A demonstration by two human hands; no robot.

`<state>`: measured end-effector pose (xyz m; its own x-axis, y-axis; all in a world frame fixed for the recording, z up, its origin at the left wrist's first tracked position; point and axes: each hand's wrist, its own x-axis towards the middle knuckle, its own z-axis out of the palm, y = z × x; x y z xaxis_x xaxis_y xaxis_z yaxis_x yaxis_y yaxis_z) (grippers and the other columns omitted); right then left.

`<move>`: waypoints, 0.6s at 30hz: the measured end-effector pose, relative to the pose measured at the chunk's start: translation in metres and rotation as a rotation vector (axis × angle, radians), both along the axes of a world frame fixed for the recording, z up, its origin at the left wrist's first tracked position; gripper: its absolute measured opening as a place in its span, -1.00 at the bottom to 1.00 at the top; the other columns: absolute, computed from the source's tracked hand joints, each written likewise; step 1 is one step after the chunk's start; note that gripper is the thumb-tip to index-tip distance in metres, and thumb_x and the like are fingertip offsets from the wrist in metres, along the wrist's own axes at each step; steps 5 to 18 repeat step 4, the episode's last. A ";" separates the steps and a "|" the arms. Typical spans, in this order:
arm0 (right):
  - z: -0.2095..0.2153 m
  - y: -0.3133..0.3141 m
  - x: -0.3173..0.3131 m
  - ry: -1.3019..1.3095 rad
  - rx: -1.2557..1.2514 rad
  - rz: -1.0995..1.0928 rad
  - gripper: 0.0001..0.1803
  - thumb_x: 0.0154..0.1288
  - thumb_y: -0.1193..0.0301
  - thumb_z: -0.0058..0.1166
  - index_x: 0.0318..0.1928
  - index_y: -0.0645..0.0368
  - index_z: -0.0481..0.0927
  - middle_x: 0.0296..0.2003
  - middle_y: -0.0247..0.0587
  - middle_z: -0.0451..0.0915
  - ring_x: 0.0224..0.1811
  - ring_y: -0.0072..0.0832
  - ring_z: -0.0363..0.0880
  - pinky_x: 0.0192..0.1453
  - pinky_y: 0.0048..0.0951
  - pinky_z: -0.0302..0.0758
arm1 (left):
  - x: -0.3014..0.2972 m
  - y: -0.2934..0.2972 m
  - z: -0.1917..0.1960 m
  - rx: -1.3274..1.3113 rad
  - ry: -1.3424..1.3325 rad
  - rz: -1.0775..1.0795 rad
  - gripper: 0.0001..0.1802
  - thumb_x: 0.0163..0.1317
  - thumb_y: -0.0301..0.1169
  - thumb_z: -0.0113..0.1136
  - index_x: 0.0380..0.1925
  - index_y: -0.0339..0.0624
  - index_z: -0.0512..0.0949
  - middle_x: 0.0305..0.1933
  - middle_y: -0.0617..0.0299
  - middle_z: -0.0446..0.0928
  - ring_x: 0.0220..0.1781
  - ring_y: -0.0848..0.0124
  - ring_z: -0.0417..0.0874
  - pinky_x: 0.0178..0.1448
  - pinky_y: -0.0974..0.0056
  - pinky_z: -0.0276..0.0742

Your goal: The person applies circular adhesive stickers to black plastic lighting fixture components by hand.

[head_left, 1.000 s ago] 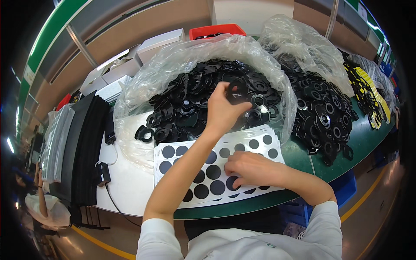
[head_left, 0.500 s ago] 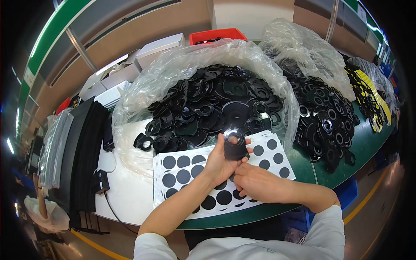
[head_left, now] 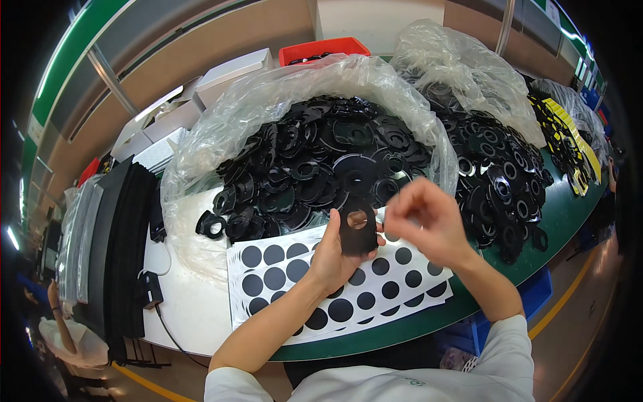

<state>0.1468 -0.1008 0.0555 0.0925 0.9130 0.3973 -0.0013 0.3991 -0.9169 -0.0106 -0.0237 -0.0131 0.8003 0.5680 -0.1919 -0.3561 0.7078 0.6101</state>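
My left hand (head_left: pixel 328 264) grips a flat black plastic part (head_left: pixel 358 241) with a rounded outline and a round hole near its upper end. The part is held tilted up, fingers behind it and thumb along its left side. To its right, my right hand (head_left: pixel 435 224) is raised with bent fingers, apart from the part. Motion blurs those fingertips, so whether anything is between them cannot be made out. Beneath both hands lie overlapping white sheets (head_left: pixel 353 293) bearing rows of round black stickers. Just beyond is a heap of similar black parts (head_left: pixel 301 171) in a clear plastic bag (head_left: pixel 191 174).
Another heap of black ring-like parts (head_left: pixel 502 187) lies on the green tabletop (head_left: pixel 469 275) at right, beside yellow-and-black pieces (head_left: pixel 569 137). Black sheets (head_left: pixel 124 248) stand at left near a small black adapter (head_left: pixel 153 289). White boxes (head_left: pixel 234 74) and a red bin (head_left: pixel 325 48) are behind.
My right hand has risen from below the part and moved right, away from it. My left hand still holds the part, whose face has turned. The whole view has shifted slightly.
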 end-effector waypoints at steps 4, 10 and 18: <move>-0.050 0.013 0.004 0.166 -0.190 -0.027 -0.81 0.22 0.58 0.14 -0.21 0.22 0.41 -0.30 -0.22 0.58 -0.39 -0.57 0.57 -0.23 -0.55 0.53 | 0.000 0.002 -0.012 0.061 -0.061 -0.084 -0.25 0.39 0.22 -0.57 0.17 -0.15 0.30 -0.05 0.09 0.46 -0.12 0.31 0.52 -0.18 0.30 0.38; -0.050 0.013 0.004 0.166 -0.190 -0.027 -0.81 0.22 0.58 0.14 -0.21 0.22 0.41 -0.30 -0.22 0.58 -0.39 -0.57 0.57 -0.23 -0.55 0.53 | 0.000 0.002 -0.012 0.061 -0.061 -0.084 -0.25 0.39 0.22 -0.57 0.17 -0.15 0.30 -0.05 0.09 0.46 -0.12 0.31 0.52 -0.18 0.30 0.38; -0.050 0.013 0.004 0.166 -0.190 -0.027 -0.81 0.22 0.58 0.14 -0.21 0.22 0.41 -0.30 -0.22 0.58 -0.39 -0.57 0.57 -0.23 -0.55 0.53 | 0.000 0.002 -0.012 0.061 -0.061 -0.084 -0.25 0.39 0.22 -0.57 0.17 -0.15 0.30 -0.05 0.09 0.46 -0.12 0.31 0.52 -0.18 0.30 0.38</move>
